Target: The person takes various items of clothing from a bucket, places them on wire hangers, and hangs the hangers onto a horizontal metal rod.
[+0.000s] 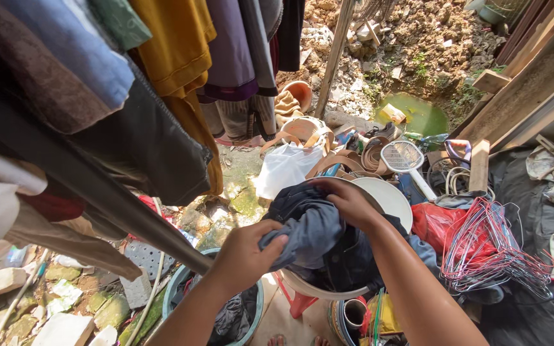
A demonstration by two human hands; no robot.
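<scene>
Both hands clamped on dark blue crumpled cloth garment (309, 230) above white round plastic basin (386, 198): left hand (245, 256) gripping 1 fold, right hand (347, 202) pinching top. Could snag on tangled wire hangers (488, 243) nearby, or drop onto mossy stones.

White plastic bag (283, 168) on mossy ground; yellow rectangular package (392, 113) in the green puddle (428, 118).

garment (309, 230): dark slate blue, plain
basin (389, 198): white
bucket (177, 282): teal rim
stool (296, 301): red
hangers (488, 240): pink and pale wire
bag (440, 221): red
hanging cloth (174, 45): mustard yellow
puddle (421, 115): green
racket (402, 156): white mesh
</scene>
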